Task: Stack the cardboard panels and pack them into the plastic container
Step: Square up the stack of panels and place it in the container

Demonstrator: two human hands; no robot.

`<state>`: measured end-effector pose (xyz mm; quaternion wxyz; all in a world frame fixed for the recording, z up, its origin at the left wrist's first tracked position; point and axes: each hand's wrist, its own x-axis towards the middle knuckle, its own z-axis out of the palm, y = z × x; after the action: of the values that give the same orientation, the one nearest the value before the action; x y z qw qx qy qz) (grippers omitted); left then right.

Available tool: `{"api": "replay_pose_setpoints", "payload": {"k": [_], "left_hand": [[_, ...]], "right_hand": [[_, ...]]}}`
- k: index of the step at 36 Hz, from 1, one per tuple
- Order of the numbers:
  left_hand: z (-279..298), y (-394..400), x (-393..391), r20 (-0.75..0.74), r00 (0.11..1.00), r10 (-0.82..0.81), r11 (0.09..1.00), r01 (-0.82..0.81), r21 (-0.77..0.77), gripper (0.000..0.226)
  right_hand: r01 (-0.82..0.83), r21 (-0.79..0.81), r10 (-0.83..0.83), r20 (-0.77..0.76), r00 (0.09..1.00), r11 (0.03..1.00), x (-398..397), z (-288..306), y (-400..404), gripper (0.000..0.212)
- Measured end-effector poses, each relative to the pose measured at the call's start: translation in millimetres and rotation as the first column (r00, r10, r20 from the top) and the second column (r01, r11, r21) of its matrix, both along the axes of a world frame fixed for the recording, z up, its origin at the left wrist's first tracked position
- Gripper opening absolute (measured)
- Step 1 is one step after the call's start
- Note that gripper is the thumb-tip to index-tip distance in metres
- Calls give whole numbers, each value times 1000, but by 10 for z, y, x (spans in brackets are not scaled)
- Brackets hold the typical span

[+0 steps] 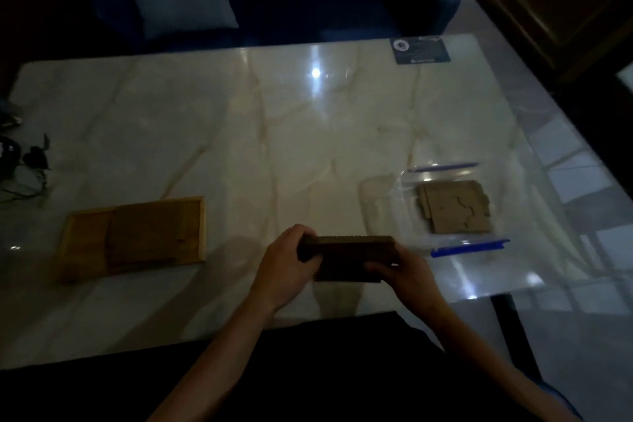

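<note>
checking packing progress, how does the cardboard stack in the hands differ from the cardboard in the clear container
The held cardboard stack is gripped by the left hand and right hand above the table; the cardboard in the plastic container, the packed panels, lies flat, untouched. The held stack shows a thick edge and looks darker; the packed panels look thin and paler. Both are brown cardboard.

Both hands, left hand (286, 262) and right hand (404, 272), grip a stack of cardboard panels (347, 255) above the table's (239, 134) near edge; panels lie in the clear plastic container (383, 195) toward the right edge. A wooden tray (85, 243) sits near the left edge.
</note>
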<state>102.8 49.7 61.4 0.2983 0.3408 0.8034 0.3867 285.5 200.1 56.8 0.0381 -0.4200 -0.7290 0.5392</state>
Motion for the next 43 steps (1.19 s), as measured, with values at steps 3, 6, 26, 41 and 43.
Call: {"api": "replay_pose_setpoints", "payload": {"k": [3,6,26,41,43], "left_hand": [[64,271,158,243,961,130,983,-157,94,37],[111,554,347,434,874,219,937,-313,157,42],[-48,2376,1355,437,780,448,892,-427,-152,39],[-431,2839,1303,155,923,351,897,-285,-338,36],[-446,2860,1287,105,940,323,893,-267,-362,35]], "right_hand": [[-40,-68,37,-51,998,997,188,191,338,21],[-26,-148,10,-107,994,989,372,280,668,22],[196,-213,-177,102,979,957,998,115,2278,46],[83,-29,-66,372,926,996,735,-113,2456,47],[86,-12,-74,397,915,996,711,-116,2425,51]]}}
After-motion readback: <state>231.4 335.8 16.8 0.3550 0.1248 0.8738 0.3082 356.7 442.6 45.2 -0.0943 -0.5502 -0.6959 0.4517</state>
